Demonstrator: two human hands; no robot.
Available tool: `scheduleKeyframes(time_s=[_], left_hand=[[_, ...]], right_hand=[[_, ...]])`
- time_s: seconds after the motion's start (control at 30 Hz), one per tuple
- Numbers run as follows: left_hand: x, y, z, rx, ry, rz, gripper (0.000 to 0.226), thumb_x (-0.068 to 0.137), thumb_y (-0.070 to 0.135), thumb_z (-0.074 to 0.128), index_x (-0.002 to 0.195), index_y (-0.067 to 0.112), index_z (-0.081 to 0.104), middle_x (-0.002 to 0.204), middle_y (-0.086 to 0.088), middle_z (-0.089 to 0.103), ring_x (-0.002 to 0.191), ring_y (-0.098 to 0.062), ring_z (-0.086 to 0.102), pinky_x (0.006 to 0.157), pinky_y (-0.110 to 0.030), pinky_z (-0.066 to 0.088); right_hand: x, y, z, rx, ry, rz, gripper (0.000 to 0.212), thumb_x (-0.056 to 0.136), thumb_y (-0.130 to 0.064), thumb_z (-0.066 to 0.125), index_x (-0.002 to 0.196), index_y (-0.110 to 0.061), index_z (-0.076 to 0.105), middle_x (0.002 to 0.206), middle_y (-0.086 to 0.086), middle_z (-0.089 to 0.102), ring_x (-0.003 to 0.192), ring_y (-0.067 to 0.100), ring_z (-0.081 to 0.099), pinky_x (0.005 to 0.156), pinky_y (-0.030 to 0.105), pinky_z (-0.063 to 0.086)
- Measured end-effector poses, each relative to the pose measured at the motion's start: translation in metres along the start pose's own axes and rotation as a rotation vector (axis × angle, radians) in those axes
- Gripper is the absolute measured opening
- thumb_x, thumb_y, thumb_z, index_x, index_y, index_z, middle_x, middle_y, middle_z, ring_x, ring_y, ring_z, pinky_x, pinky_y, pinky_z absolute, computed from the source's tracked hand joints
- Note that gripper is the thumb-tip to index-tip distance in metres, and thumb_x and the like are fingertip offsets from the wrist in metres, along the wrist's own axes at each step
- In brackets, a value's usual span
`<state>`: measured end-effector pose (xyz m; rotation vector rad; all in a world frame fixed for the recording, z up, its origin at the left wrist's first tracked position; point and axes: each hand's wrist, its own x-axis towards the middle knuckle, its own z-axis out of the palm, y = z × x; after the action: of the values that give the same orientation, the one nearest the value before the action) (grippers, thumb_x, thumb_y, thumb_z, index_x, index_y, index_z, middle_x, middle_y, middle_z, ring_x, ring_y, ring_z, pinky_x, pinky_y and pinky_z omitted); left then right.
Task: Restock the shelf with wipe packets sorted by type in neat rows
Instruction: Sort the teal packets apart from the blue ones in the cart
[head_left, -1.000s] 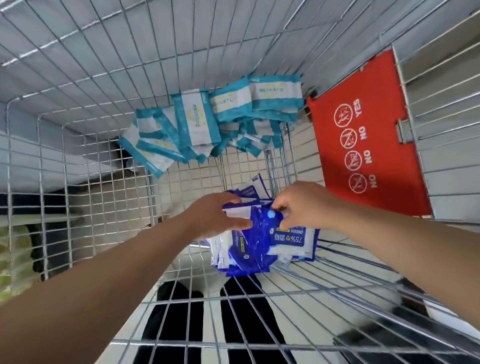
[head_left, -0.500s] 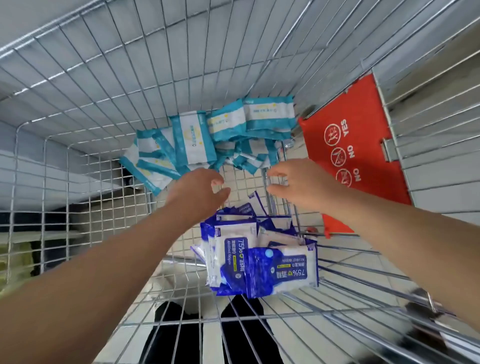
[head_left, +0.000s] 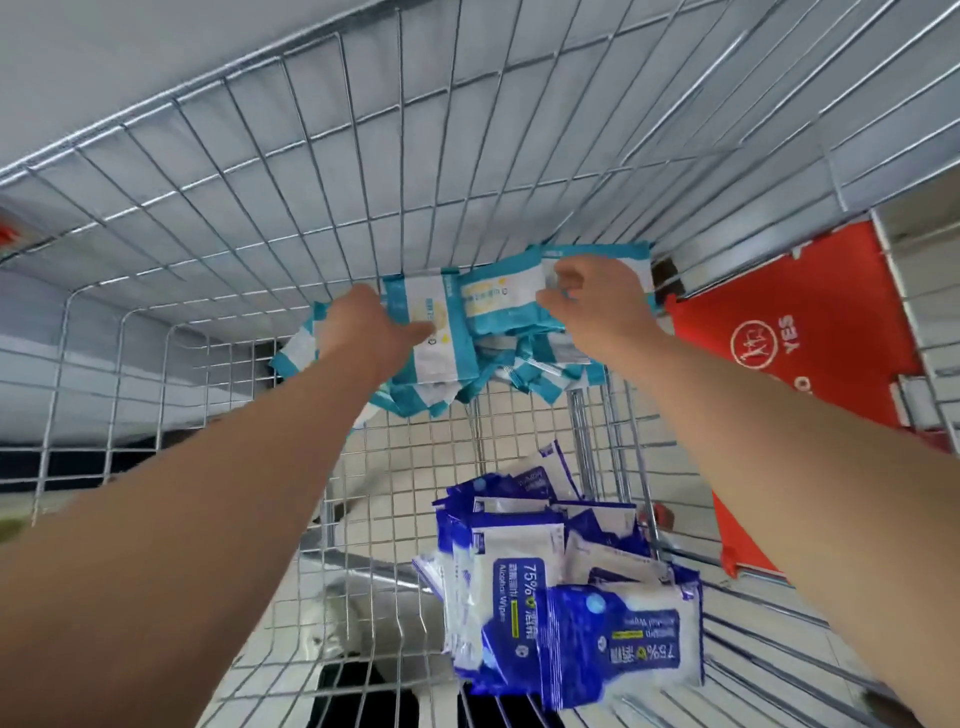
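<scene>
As left grip (head_left: 363, 332) holds packets (head_left: 498, 306), right grip (head_left: 597, 306) pinches

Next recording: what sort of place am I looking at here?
Most likely a shop or supermarket. The camera looks down into a wire shopping cart with a red flap carrying YES/NO safety pictograms, and the cart holds loose piles of teal wipe packets and blue alcohol wipe packets.

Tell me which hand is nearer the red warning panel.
Right. The right hand pinches teal wipe packets left of the red warning panel; the left hand is farther left.
</scene>
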<state>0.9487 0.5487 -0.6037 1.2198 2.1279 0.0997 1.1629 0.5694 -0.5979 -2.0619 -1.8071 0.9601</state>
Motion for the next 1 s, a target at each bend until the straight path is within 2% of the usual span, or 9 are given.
scheduleKeyframes(time_s=[0.13,0.27,0.37,0.43,0.53,0.63,0.73,0.83,1.0], left_hand=[[0.019,0.0,0.011,-0.085,-0.017,-0.002,0.05,0.067,0.046,0.081,0.102,0.014,0.064,0.093,-0.003,0.068,0.085,-0.023,0.066,0.065,-0.032,0.048],[0.025,-0.008,0.01,-0.235,-0.072,-0.024,0.04,0.068,0.033,0.084,0.097,0.013,0.065,0.085,0.001,0.067,0.078,-0.02,0.064,0.065,-0.029,0.047],[0.026,-0.021,0.003,-0.387,-0.106,-0.046,0.021,0.072,0.02,0.082,0.083,0.017,0.065,0.085,0.0,0.068,0.085,-0.023,0.067,0.078,-0.035,0.055],[0.023,-0.029,-0.003,-0.462,-0.115,-0.065,0.016,0.075,0.018,0.079,0.086,0.018,0.066,0.092,-0.003,0.069,0.085,-0.022,0.067,0.079,-0.035,0.055],[0.012,-0.038,-0.01,-0.592,-0.154,-0.043,0.019,0.083,0.015,0.071,0.101,0.016,0.065,0.095,-0.002,0.068,0.078,-0.016,0.063,0.064,-0.025,0.048],[0.001,-0.045,-0.012,-0.69,-0.153,-0.059,0.008,0.092,0.018,0.06,0.099,0.018,0.06,0.089,0.001,0.065,0.072,-0.01,0.06,0.057,-0.023,0.043],[-0.005,-0.053,-0.01,-0.721,-0.136,-0.07,0.011,0.095,0.018,0.054,0.105,0.02,0.057,0.087,0.005,0.063,0.074,-0.01,0.06,0.058,-0.024,0.045],[-0.008,-0.058,-0.007,-0.752,-0.154,-0.123,0.017,0.096,0.018,0.052,0.113,0.02,0.055,0.102,-0.001,0.066,0.09,-0.019,0.064,0.076,-0.038,0.054],[-0.012,-0.053,-0.009,-0.83,-0.198,-0.186,0.014,0.099,0.029,0.045,0.103,0.023,0.058,0.107,-0.006,0.067,0.101,-0.027,0.064,0.094,-0.051,0.05]], right_hand=[[0.016,-0.013,0.019,0.042,0.011,0.056,0.041,0.08,-0.025,0.072,0.112,-0.003,0.061,0.105,0.012,0.067,0.096,0.026,0.063,0.087,0.042,0.05],[0.024,-0.02,0.026,-0.005,-0.013,0.115,0.025,0.073,-0.017,0.073,0.096,-0.007,0.066,0.09,0.008,0.068,0.085,0.024,0.065,0.067,0.031,0.05],[0.023,-0.021,0.023,0.019,-0.066,0.144,0.015,0.075,-0.01,0.067,0.089,-0.005,0.07,0.084,0.009,0.07,0.078,0.024,0.066,0.062,0.033,0.052],[0.02,-0.025,0.016,0.088,-0.068,0.164,0.01,0.078,-0.007,0.062,0.085,-0.002,0.066,0.074,0.008,0.066,0.065,0.02,0.06,0.052,0.026,0.046],[0.014,-0.027,0.005,0.178,-0.056,0.177,0.007,0.08,-0.005,0.054,0.074,-0.005,0.057,0.06,0.002,0.048,0.051,0.014,0.043,0.045,0.021,0.031],[0.008,-0.026,-0.002,0.16,-0.069,0.159,0.011,0.083,-0.003,0.049,0.074,-0.009,0.053,0.064,0.002,0.047,0.055,0.014,0.043,0.042,0.02,0.03],[0.001,-0.023,-0.006,0.159,-0.074,0.173,0.018,0.088,-0.005,0.047,0.102,-0.008,0.057,0.084,0.003,0.057,0.068,0.012,0.052,0.042,0.016,0.035],[-0.004,-0.018,-0.009,0.201,-0.067,0.202,0.029,0.09,-0.006,0.047,0.117,-0.011,0.056,0.108,0.004,0.063,0.09,0.015,0.06,0.056,0.018,0.045],[-0.012,-0.021,-0.007,0.358,-0.074,0.224,0.03,0.09,0.001,0.045,0.117,-0.009,0.055,0.109,0.005,0.064,0.084,0.01,0.063,0.049,0.017,0.053]])
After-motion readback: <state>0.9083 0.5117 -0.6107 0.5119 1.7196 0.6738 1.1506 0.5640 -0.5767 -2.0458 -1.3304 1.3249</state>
